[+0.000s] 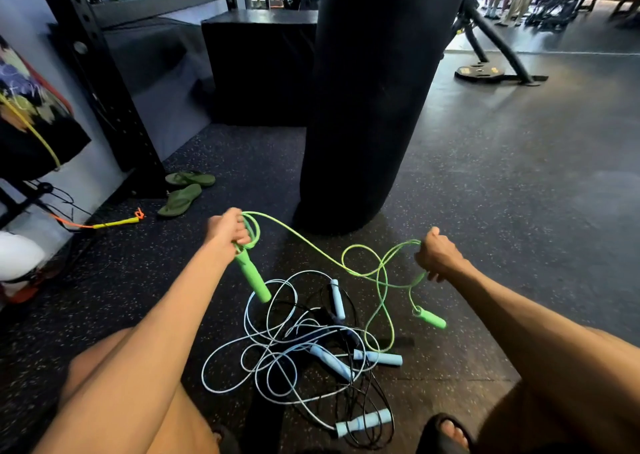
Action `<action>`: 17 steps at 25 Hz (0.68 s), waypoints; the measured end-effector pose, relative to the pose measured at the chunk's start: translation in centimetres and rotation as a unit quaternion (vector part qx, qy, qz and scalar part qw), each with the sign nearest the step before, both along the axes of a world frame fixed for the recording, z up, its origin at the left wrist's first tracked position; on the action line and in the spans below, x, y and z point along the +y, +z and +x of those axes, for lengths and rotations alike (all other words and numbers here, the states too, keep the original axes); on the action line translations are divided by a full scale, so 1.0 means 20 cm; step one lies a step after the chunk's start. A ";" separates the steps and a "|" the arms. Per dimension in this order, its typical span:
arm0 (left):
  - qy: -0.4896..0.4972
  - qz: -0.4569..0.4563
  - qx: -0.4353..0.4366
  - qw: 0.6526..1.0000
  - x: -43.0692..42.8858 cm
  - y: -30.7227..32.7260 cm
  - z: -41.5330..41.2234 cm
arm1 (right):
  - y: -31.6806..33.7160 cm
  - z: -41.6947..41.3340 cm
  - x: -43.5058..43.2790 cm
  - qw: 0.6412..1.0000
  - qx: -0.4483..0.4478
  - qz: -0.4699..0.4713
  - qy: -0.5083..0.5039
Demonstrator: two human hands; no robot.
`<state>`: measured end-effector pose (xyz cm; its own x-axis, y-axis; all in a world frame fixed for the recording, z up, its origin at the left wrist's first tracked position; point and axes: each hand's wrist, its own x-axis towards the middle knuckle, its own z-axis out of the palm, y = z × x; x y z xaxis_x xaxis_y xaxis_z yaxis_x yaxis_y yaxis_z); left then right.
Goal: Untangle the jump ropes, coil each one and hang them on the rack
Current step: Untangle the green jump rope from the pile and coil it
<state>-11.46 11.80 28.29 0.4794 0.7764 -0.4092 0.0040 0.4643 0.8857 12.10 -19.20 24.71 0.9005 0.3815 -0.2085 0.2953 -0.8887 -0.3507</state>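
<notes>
- Your left hand (pixel 228 230) is closed around a few small loops of the green rope (pixel 311 247), just above its handle. That green handle (pixel 252 276) hangs down from the fist, so you're already building the coil there.
- Your right hand (pixel 437 254) is fisted on the same cord further along. The hands are spread well apart, which I read as pulling slack out so the kinks show.
- Between the hands the cord sags and crosses itself in a couple of loose loops near your right hand. They look like twists rather than knots, but I can't tell for sure.
- The second green handle (pixel 432 318) dangles below your right hand, off the floor or barely touching it; can't tell which.
- The green cord dips into the pile below your right hand and may still be caught on it.
- The light blue ropes (pixel 277 342) and a thin black rope (pixel 363 415) lie tangled on the floor (pixel 502 176), below and between your hands. Nothing is holding them.
- Four blue handles are visible in that heap, so probably two blue ropes.
- The black rack upright (pixel 104 83) stands beyond your left hand, well apart from it. Nothing from the pile is hung there.
- The punching bag (pixel 374 90) stands just past both hands, so keep the cord clear of its base.
</notes>
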 end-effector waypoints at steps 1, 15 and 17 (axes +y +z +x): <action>-0.077 -0.004 -0.013 0.997 -0.05 0.03 0.01 | 0.01 -0.02 0.02 1.000 0.003 -0.007 0.016; -0.415 -0.093 -0.142 0.894 -0.38 0.12 0.11 | 0.07 -0.38 0.42 0.915 0.167 0.216 0.296; -0.420 -0.092 -0.156 0.889 -0.37 0.13 0.12 | 0.07 -0.38 0.42 0.912 0.170 0.227 0.295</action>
